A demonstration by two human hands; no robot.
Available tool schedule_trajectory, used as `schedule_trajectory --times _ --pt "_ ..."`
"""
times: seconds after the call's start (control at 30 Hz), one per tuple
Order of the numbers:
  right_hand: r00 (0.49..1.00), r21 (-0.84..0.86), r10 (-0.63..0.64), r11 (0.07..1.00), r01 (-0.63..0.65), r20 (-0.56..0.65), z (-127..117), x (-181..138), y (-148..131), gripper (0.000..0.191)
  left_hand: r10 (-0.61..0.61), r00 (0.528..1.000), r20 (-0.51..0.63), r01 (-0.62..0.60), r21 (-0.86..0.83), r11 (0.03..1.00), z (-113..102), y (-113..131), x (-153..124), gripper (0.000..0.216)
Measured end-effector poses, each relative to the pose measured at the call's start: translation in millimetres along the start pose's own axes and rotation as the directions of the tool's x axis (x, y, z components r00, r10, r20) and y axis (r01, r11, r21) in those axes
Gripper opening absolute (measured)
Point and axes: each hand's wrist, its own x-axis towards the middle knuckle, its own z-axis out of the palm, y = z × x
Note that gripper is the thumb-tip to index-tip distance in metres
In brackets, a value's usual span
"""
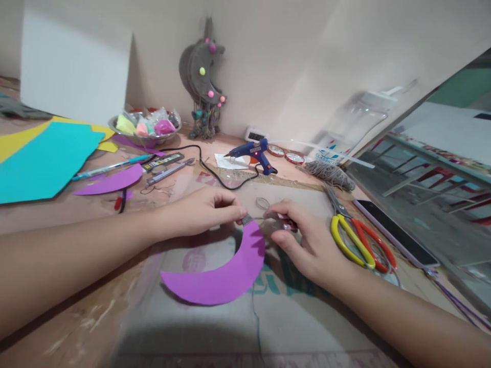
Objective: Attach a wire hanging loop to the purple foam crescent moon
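My left hand pinches the upper tip of a purple paper crescent between thumb and fingers. Grey yarn is wrapped around that tip, and a thin strand appears to run toward my right hand. The fingers of my right hand curl around a small dark reddish thing, mostly hidden, whose kind I cannot make out. Under both hands lies a plastic-covered work board with printed marks. A small ring-like loop rests just beyond the fingertips.
Scissors and a phone lie at right. A blue glue gun with its cord and a grey yarn bundle sit behind. Turquoise sheet, pens and a bowl are left; a decorated grey moon stands against the wall.
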Motion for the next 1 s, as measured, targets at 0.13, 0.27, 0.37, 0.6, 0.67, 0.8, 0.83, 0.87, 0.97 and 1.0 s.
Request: schedule_trajectory --times 0.13,0.27,0.37,0.6,0.67,0.8,0.83,0.87,0.97,1.0 --pt "0.995 -0.108 -0.095 0.99 0.093 -0.015 -3.6 0.4 2.9 0.024 0.03 1.0 0.011 -0.03 0.044 0.999 0.8 0.6 -0.8 0.03" --pt "0.991 -0.196 -0.133 0.971 0.135 0.026 -2.1 3.0 6.2 0.021 0.01 1.0 0.014 -0.01 0.055 0.998 0.8 1.6 -1.4 0.029" --pt "0.985 -0.234 -0.171 0.957 0.172 0.025 -2.1 3.8 6.2 0.023 -0.006 1.0 0.016 0.005 0.052 0.999 0.5 2.0 -1.8 0.029" --pt "0.973 -0.286 -0.229 0.931 0.226 0.023 -2.9 3.8 5.7 0.021 0.002 1.0 0.014 -0.003 0.031 1.0 0.5 1.3 -1.1 0.029" --pt "0.973 -0.283 -0.229 0.932 0.227 0.027 -3.0 4.3 5.8 0.02 0.0 1.0 0.019 0.0 0.019 1.0 0.4 0.3 -0.5 0.029" --pt "0.975 -0.279 -0.222 0.934 0.222 0.034 -3.0 4.5 6.3 0.02 -0.031 0.999 0.024 0.031 0.011 0.999 0.1 0.4 -0.4 0.03" --pt "0.975 -0.28 -0.22 0.934 0.22 0.032 -3.0 4.2 6.5 0.02 -0.04 0.999 0.023 0.04 0.009 0.999 0.1 1.1 -0.6 0.031" --pt "0.975 -0.281 -0.218 0.935 0.218 0.03 -3.0 3.9 6.7 0.02 -0.048 0.999 0.025 0.048 0.007 0.999 0.2 1.9 -0.9 0.031" --pt "0.978 -0.275 -0.208 0.939 0.208 0.03 -3.4 3.2 7.0 0.021 -0.068 0.997 0.034 0.068 -0.009 0.998 0.6 3.9 -2.0 0.03" --pt "0.979 -0.271 -0.202 0.941 0.203 0.034 -3.6 3.2 7.0 0.021 -0.07 0.997 0.037 0.07 -0.014 0.997 0.7 4.2 -2.1 0.03"
